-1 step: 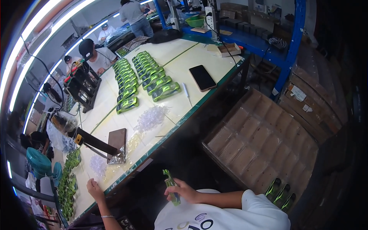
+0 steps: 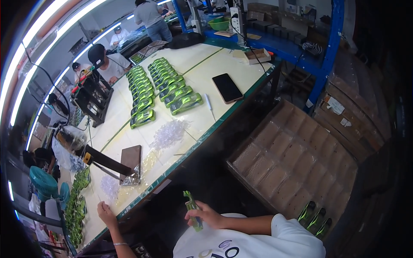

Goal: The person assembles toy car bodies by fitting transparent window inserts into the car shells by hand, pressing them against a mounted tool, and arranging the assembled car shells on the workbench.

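Observation:
My right hand is closed round a slim bright-green and clear plastic casing, held upright in front of my shirt. At the table's near edge is my left hand, its fingers curled together; whatever they may pinch is too small to make out. Just beyond it lies a small heap of clear plastic bits. To its left, many green plastic parts are piled along the table. Two rows of green-and-black casings stand farther back, with a larger heap of clear bits in front of them.
A dark bar on a stand reaches over a brown block. A phone and a thin white-handled tool lie at the right. Below stands a compartmented tray with several green-and-black casings. Other people work beyond the table.

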`<state>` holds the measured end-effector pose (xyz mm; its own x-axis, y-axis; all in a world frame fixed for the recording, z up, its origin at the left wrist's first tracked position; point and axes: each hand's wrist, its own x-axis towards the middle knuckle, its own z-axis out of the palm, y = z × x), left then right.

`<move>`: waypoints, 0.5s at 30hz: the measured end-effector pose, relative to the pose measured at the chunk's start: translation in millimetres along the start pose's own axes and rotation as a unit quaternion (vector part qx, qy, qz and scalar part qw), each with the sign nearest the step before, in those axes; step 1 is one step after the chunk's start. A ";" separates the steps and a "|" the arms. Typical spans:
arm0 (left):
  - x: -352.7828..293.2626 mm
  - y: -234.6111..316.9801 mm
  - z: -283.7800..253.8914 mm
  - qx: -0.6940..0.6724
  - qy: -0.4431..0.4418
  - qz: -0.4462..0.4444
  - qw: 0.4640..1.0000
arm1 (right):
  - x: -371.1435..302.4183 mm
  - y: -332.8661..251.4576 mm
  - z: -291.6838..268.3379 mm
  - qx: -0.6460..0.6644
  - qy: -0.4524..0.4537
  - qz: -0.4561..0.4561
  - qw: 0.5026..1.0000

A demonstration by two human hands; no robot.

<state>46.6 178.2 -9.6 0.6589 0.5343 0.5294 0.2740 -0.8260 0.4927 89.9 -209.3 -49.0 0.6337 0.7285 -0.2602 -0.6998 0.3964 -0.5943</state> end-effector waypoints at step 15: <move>-0.9 -35.9 -3.6 -0.143 0.023 -0.130 0.981 | 29.9 -41.3 -2.1 -0.027 -0.039 0.090 0.995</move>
<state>33.7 208.0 -25.4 0.5583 0.7332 0.3881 0.2162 -0.5802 0.7853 138.3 -205.1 -33.8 0.4701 0.8273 -0.3076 -0.7801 0.2264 -0.5832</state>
